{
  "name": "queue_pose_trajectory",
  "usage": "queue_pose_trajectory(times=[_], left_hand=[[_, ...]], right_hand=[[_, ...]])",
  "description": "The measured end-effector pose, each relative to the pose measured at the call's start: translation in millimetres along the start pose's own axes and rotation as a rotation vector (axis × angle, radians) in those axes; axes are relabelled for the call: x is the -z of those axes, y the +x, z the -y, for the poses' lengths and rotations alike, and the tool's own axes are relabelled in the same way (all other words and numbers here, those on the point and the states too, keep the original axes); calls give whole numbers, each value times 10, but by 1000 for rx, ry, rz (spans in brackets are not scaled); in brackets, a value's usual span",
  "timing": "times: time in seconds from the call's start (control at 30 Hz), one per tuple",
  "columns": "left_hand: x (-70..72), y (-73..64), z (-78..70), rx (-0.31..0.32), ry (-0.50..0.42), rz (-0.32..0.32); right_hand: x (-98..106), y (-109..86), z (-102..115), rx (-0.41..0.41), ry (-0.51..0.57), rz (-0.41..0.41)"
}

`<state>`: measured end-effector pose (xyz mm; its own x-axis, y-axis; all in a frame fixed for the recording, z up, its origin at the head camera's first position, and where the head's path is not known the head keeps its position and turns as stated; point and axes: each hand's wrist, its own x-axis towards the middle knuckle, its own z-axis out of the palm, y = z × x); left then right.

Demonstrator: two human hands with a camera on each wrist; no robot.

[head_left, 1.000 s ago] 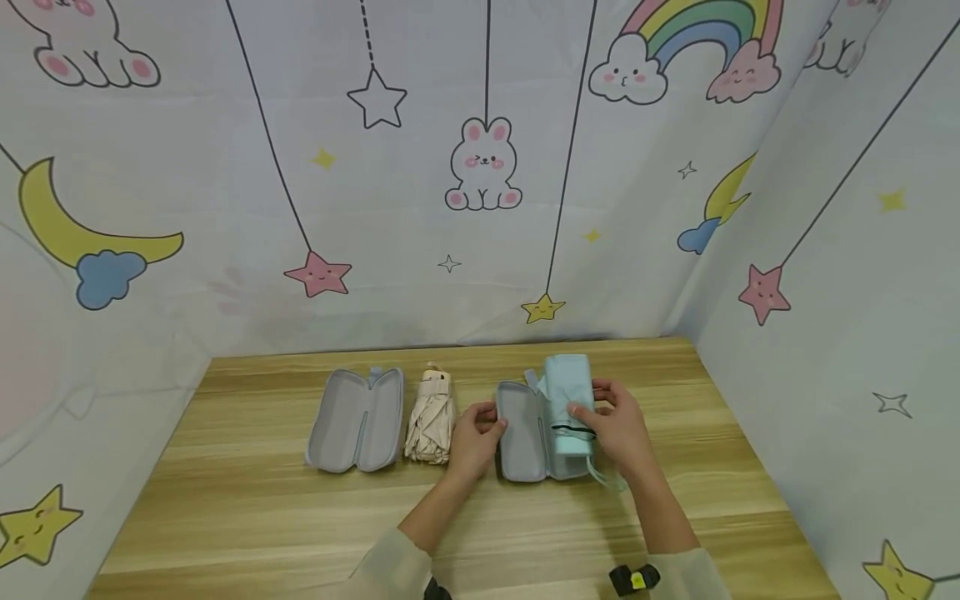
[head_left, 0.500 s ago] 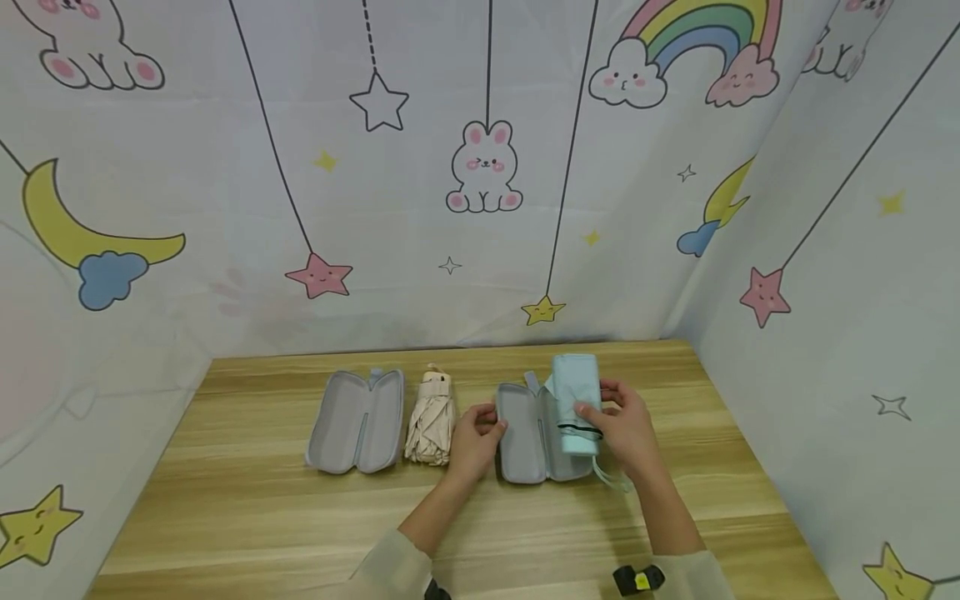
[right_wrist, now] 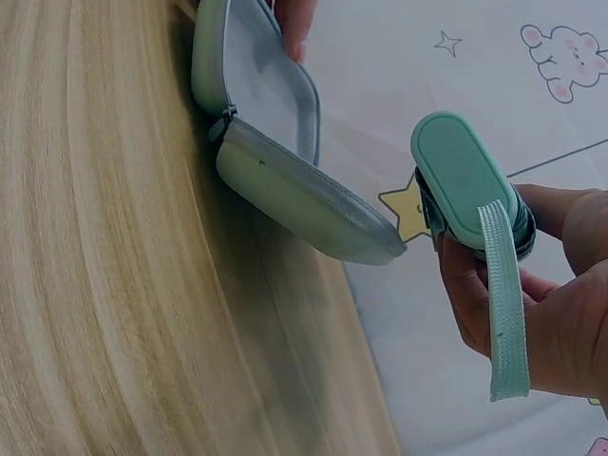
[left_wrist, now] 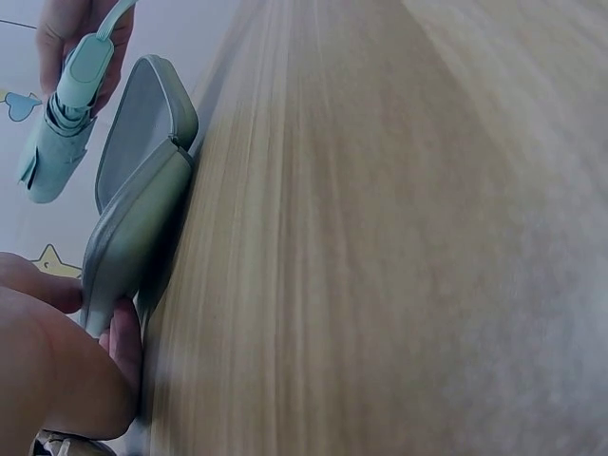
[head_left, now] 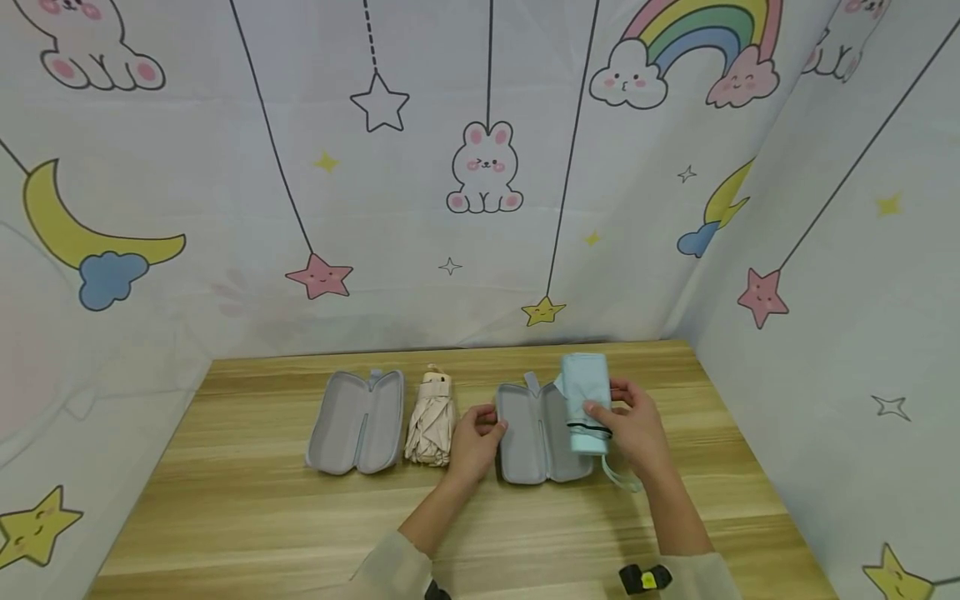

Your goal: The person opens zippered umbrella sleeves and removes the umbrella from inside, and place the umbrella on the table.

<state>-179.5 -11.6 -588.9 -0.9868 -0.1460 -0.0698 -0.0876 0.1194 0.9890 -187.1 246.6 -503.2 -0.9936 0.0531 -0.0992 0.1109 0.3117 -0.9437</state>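
Observation:
My right hand (head_left: 641, 427) grips a folded mint-green umbrella (head_left: 586, 387), raised over the right half of an unzipped grey zip case (head_left: 522, 437). A black band circles the umbrella. From its flat end, seen in the right wrist view, hangs a wrist strap (right_wrist: 508, 313). My left hand (head_left: 474, 442) pinches the case's left edge between thumb and fingers, as the left wrist view shows. Both halves of this case lie spread open, and the inside that shows holds nothing. Left of my left hand lies a cream folded umbrella (head_left: 432, 421).
A second grey zip case (head_left: 337, 425) lies spread open at the left of the wooden table (head_left: 285, 533). Behind and to the right hangs a white cloth (head_left: 405, 225) printed with rabbits, stars and a rainbow.
The right hand has carried the mint umbrella to the right, so more of the case's right half shows. My left hand stays at the case's left edge.

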Motion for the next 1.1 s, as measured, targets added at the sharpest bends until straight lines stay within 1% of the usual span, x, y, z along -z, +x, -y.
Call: queue_pose_trajectory(times=[0.23,0.5,0.73,0.97,1.1], left_hand=[[1,-18,-29,16,-7,3],[-4,-20,-30,4,-4,1],[3,-29,-39,7,-4,0],[11,-34,-41,5,-1,6],[18,-38,-49,3,-1,10]], right_hand=[[67,25,-26,3,22,-9],[137,26,-15,-16,32,-17],[188,14,-20,-13,17,-40],[255,53,-78,-20,22,-57],[288,72,-128,-31,-1,-71]])
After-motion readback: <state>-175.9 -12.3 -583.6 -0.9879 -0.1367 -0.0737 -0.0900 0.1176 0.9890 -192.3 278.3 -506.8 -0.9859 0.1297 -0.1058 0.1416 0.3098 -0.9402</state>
